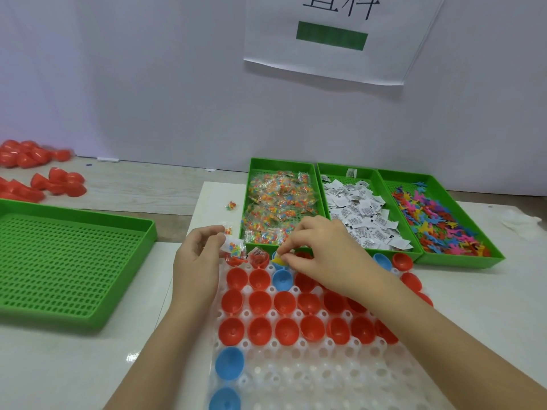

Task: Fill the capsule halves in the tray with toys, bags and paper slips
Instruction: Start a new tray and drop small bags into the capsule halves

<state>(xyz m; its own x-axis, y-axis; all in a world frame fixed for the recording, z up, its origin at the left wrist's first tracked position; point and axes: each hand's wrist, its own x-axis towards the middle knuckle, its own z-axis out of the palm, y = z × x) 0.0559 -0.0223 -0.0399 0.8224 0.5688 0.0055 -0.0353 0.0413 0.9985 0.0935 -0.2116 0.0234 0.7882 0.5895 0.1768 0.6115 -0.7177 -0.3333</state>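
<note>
A clear capsule tray lies on the white table right in front of the person, its nearer sockets bare and its farther rows set with red capsule halves and a few blue ones, open side up. Over the tray's far left corner the left hand holds a bead bag, a small clear packet of coloured beads pinched between thumb and fingers just above a red half there. Beside it, over the tray's far edge, the right hand pinches a yellow toy in its fingertips, down at the mouth of a blue half (whether the toy touches the half I cannot tell). The two far-left red halves look to have something in them already. Just beyond the tray stand three green bins side by side: one of bead bags, one of paper slips, one of coloured toys. Two stray bags lie on the table just left of the bag bin. Left of the tray sits a green perforated tray, and well beyond that lie loose red halves. A paper sign hangs on the wall behind.
</note>
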